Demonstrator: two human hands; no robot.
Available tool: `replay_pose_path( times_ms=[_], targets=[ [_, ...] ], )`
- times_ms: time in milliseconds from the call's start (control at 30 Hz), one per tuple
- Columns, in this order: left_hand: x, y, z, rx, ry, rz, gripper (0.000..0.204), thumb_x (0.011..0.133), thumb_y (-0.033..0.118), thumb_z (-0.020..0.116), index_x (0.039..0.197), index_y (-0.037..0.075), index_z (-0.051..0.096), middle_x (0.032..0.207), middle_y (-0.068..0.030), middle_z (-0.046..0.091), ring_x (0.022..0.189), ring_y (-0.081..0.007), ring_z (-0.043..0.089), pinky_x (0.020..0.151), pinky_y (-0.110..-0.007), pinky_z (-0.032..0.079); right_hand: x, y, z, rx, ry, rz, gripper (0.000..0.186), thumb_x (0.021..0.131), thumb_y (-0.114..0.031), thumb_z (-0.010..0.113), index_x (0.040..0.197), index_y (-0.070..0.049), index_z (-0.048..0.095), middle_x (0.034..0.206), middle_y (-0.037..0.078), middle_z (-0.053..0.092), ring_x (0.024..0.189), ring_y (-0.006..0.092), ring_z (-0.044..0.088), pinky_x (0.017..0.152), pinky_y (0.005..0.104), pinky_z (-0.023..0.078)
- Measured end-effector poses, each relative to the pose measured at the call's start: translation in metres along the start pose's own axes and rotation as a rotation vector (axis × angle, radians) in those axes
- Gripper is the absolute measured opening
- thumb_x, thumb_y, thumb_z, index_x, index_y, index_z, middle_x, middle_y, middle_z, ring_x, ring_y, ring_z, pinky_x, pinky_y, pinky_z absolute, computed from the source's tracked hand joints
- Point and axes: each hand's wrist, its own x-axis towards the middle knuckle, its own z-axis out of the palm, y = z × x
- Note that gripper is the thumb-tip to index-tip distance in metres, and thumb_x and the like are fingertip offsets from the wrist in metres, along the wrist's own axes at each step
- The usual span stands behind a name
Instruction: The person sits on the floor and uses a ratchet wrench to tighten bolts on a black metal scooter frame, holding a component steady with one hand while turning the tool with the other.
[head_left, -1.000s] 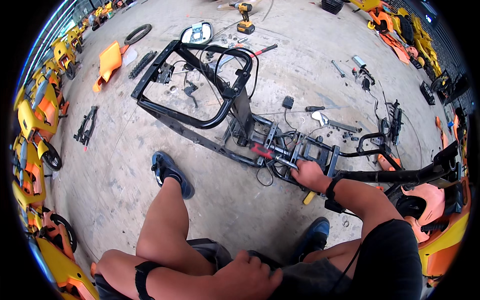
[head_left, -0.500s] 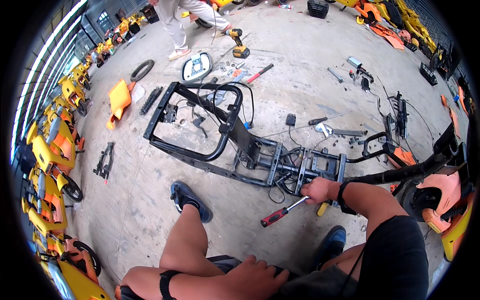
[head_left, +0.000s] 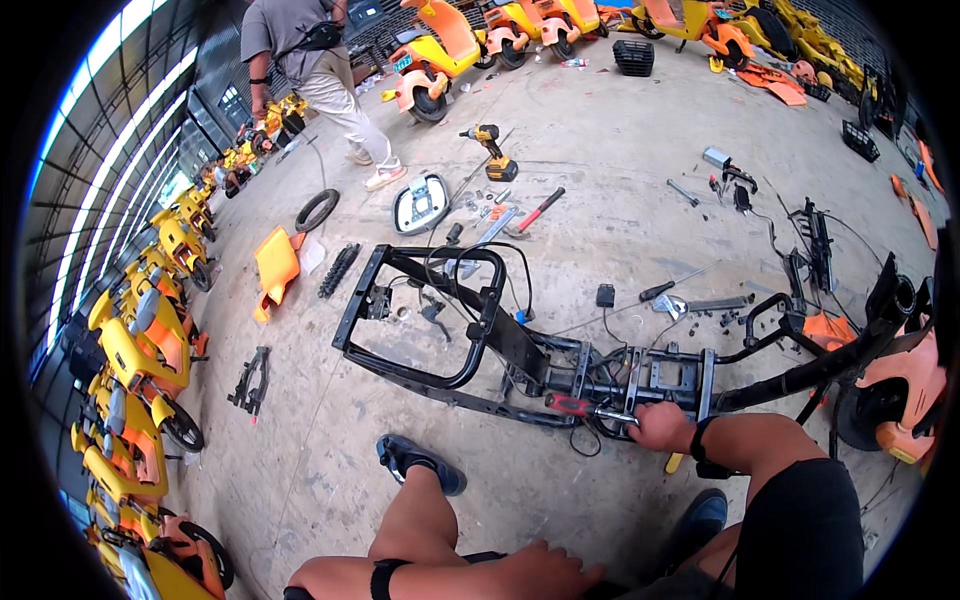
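A black scooter frame (head_left: pixel 400 385) lies on the concrete floor before me. My right hand (head_left: pixel 662 428) is closed around the chrome end of a ratchet wrench (head_left: pixel 572 404) at the frame's near rail. The wrench's red and black handle points left, over the frame's crossbars. What its drive end sits on is hidden by my fingers. My left hand (head_left: pixel 545 574) rests over my lap at the lower edge, fingers loosely spread and holding nothing. A yellow-handled tool (head_left: pixel 674 462) lies partly hidden under my right wrist.
Beyond the frame lie a cordless drill (head_left: pixel 492 155), a red-handled hammer (head_left: pixel 540 210), a screwdriver (head_left: pixel 657 290), a shock absorber (head_left: pixel 340 270) and a tyre (head_left: pixel 317 210). Yellow scooters (head_left: pixel 150 350) line the left side. A person (head_left: pixel 320 80) walks at the far left.
The wrench handle has swung up from the near floor to over the frame, my right hand still on its end. My view has tilted up, showing more of the walking person.
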Motion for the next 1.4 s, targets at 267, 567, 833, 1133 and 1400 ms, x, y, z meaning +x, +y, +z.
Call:
replay_pose_path(
  times_ms=[267, 567, 833, 1133, 1400],
  targets=[
    [-0.004, 0.005, -0.011, -0.02, 0.041, 0.02, 0.029, 0.09, 0.023, 0.055, 0.11, 0.003, 0.055, 0.082, -0.0179, 0.065, 0.077, -0.0374, 0.064, 0.07, -0.048, 0.049, 0.022, 0.026, -0.011, -0.217, -0.36, -0.736, 0.029, 0.082, -0.038, 0.058, 0.089, -0.011, 0.061, 0.087, 0.01, 0.065, 0.078, 0.0344, 0.066, 0.066, 0.0476, 0.052],
    [0.001, 0.003, -0.009, -0.079, 0.011, 0.053, 0.038, 0.091, 0.025, 0.054, 0.121, 0.002, 0.054, 0.088, -0.0165, 0.066, 0.083, -0.0363, 0.063, 0.076, -0.046, 0.047, 0.003, 0.017, 0.0, -0.102, -0.148, -0.3, 0.035, 0.085, -0.041, 0.058, 0.09, -0.006, 0.06, 0.085, 0.014, 0.066, 0.073, 0.036, 0.066, 0.065, 0.0469, 0.054],
    [0.0, 0.003, -0.008, -0.033, 0.004, 0.051, 0.041, 0.09, 0.025, 0.053, 0.123, 0.001, 0.054, 0.088, -0.0157, 0.065, 0.084, -0.0337, 0.063, 0.077, -0.043, 0.047, 0.002, -0.013, 0.003, 0.103, 0.058, 0.278, 0.034, 0.088, -0.034, 0.054, 0.087, -0.001, 0.06, 0.081, 0.019, 0.068, 0.074, 0.0375, 0.067, 0.067, 0.0489, 0.054],
    [-0.006, 0.002, 0.001, -0.019, 0.103, 0.077, 0.038, 0.089, 0.02, 0.053, 0.121, 0.0, 0.053, 0.087, -0.0168, 0.064, 0.083, -0.0347, 0.063, 0.076, -0.045, 0.047, 0.008, 0.019, -0.004, -0.134, -0.17, -0.362, 0.032, 0.086, -0.038, 0.056, 0.088, -0.007, 0.061, 0.084, 0.013, 0.067, 0.074, 0.0358, 0.066, 0.066, 0.0474, 0.053],
    [-0.007, 0.009, -0.017, -0.06, 0.045, 0.041, 0.034, 0.088, 0.02, 0.055, 0.114, -0.001, 0.054, 0.088, -0.0193, 0.065, 0.084, -0.0378, 0.064, 0.078, -0.048, 0.047, 0.008, 0.017, -0.004, -0.154, -0.209, -0.441, 0.032, 0.085, -0.04, 0.057, 0.089, -0.009, 0.061, 0.086, 0.012, 0.066, 0.075, 0.0351, 0.066, 0.065, 0.047, 0.053]
  ],
)
